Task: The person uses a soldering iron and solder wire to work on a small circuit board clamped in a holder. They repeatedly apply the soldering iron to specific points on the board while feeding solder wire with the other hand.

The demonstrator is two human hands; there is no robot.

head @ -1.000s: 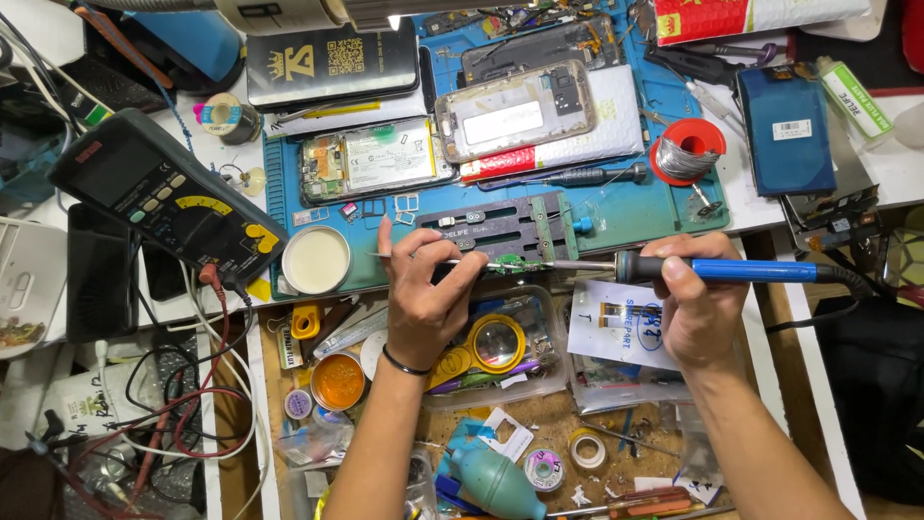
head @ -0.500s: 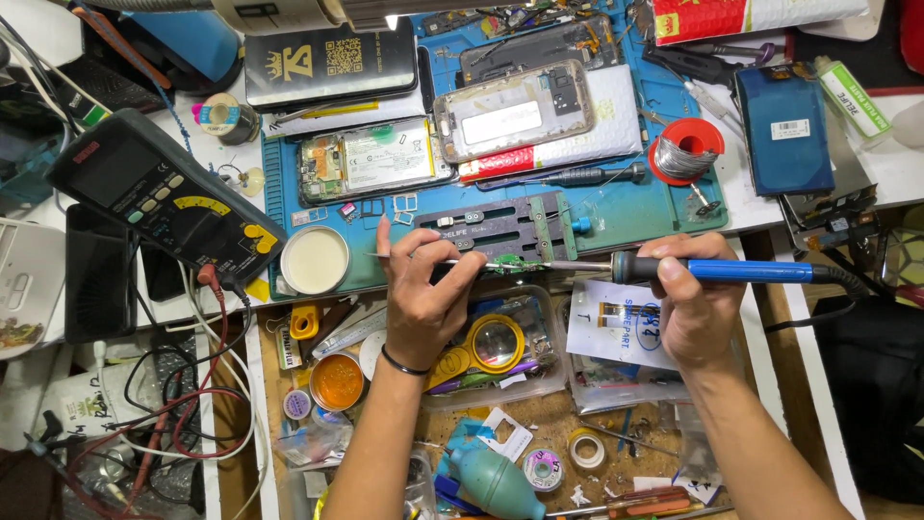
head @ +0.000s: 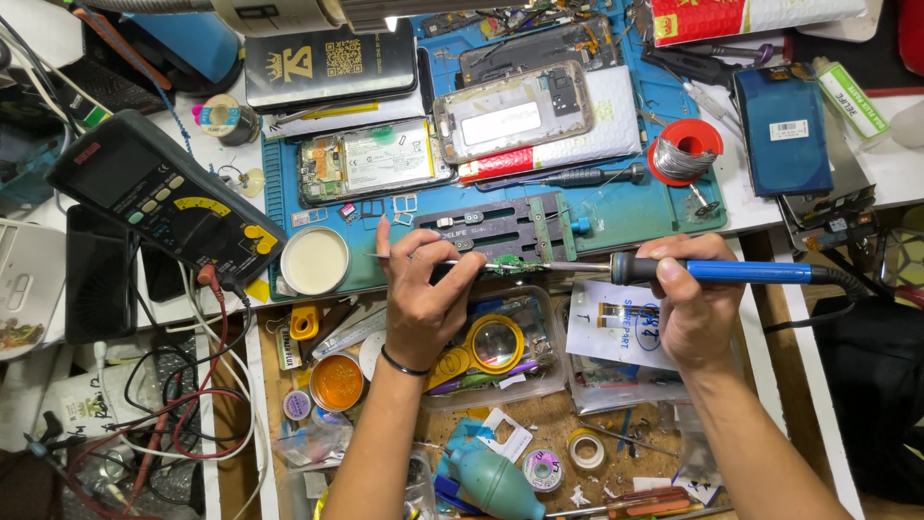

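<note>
Soldering looks mid-way: right hand (head: 698, 308) grips the soldering iron (head: 731, 272), left hand (head: 423, 289) pinches tweezers (head: 414, 258) at the small green board (head: 508, 262) (joint unfinished, I judge).

At the left of your frame lies a black multimeter (head: 164, 202) with red leads, a round white tin (head: 315, 261) just right of it. Upper right you have a solder spool (head: 684, 154) and a dark blue phone (head: 782, 129). A yellow magnifier (head: 486, 345) and teal blower bulb (head: 493, 479) sit low centre.
</note>
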